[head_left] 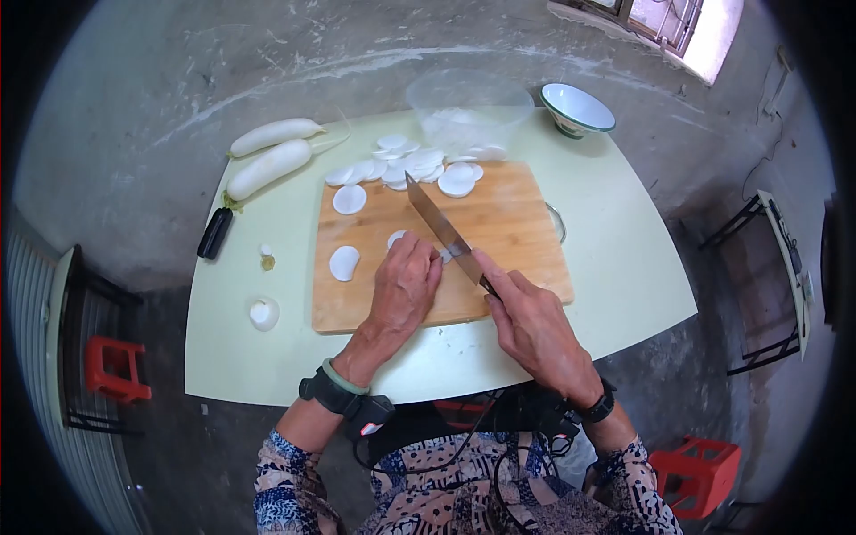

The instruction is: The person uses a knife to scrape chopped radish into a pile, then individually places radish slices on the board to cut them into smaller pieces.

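My right hand (533, 330) grips the handle of a kitchen knife (434, 219), its blade slanting up and left over the wooden cutting board (513, 209). The fingers of my left hand (406, 283) are curled down onto a piece of white radish (396, 239) near the board's front. The hand covers most of that piece, and the blade is close to its right side. Round radish slices (410, 165) lie heaped along the board's far edge. Two loose slices, a near one (344, 263) and a farther one (349, 200), lie on the board's left part.
Two whole white radishes (269, 170) lie at the table's back left, by a black object (214, 234). A radish end (264, 314) sits left of the board. A clear plastic bowl (473, 89) and a green-rimmed white bowl (580, 109) stand at the back. Red stools (696, 474) are on the floor.
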Motion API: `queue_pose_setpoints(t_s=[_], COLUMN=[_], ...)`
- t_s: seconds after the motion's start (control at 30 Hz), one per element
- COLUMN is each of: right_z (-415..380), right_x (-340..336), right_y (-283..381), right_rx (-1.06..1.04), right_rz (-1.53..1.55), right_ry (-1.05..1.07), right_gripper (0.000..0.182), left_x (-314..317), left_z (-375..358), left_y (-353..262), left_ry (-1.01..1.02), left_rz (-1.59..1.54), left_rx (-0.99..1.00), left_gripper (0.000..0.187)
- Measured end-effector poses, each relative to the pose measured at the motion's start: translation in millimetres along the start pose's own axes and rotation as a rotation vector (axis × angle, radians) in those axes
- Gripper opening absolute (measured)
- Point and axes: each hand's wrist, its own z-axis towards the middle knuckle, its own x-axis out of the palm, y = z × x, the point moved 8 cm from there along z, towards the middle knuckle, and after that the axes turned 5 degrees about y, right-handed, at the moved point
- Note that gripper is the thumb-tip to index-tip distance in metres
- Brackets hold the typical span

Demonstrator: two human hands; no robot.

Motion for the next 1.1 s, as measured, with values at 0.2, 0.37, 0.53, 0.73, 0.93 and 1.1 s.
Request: queue_pose_setpoints(t_s=[0.2,0.37,0.53,0.73,0.93,1.1], right_z=[-1.1,-4.0,-1.7,1.1,1.0,4.3], right_x=[-5.3,-11.7,-0.9,1.3,-3.1,2.7], right_y=[5.6,11.5,7.6,8.0,12.1,8.4], right_rx=[-0.12,-0.112,-0.136,-0.119,-0.124,-0.114], right_rz=[0.013,0.036,0.025,0.003,0.042,0.023], right_ry=[-0.109,-0.162,-0.152,-0.124,-0.164,-0.133], right_gripper=[0.063,0.062,0.062,0.063,0.063,0.062], left_x=[2.0,1.0,2.1,1.4,2.7,3.2], left_z=[-0.4,-1.5,-1.3,-1.3,-2.2,-1.3], left_y=[3.7,3.6,3.7,5.0,7.1,7.9], left_ry=[-0.005,0.014,-0.012,-0.014,-0.007,-0.005], left_rz=[-0.029,-0.005,-0.019,-0.014,-0.023,-0.011], left_rx=[-0.033,-0.024,-0.028,-0.019,-0.029,-0.027], left_gripper=[0.015,0.013,0.013,0.014,0.013,0.012])
